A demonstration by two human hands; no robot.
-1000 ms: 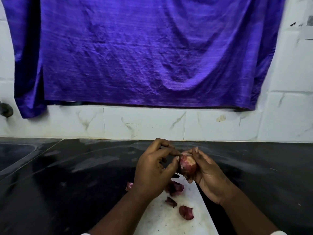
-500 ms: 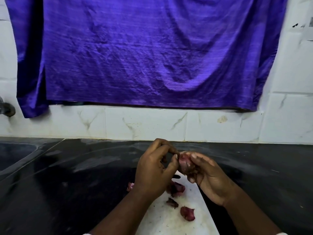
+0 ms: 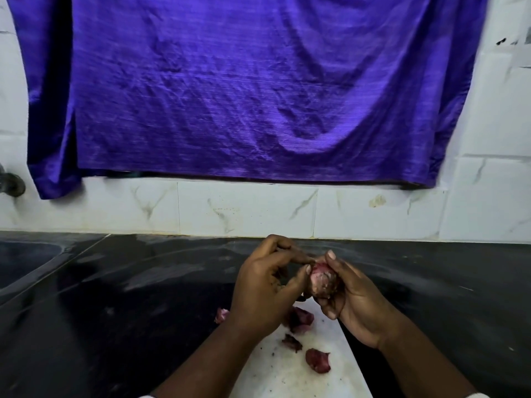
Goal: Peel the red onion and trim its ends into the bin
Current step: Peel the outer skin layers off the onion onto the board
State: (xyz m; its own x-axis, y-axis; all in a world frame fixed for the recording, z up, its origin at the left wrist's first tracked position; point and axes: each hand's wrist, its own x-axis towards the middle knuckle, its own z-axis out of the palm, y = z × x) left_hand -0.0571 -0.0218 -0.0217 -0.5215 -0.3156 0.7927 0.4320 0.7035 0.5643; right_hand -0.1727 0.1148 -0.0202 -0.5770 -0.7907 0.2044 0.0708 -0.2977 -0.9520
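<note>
Above the far end of the white board (image 3: 287,372), our right hand (image 3: 362,305) cups the red onion (image 3: 321,280), whose bared face turns toward our left hand (image 3: 264,291), which pinches its upper edge.

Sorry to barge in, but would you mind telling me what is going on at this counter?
A person is peeling a red onion by hand. The right hand cups it while the left hand pinches at its skin with thumb and fingertips. Several peel scraps lie on the white board below, and one more lies on the black counter beside it. No knife or bin is in view.
</note>
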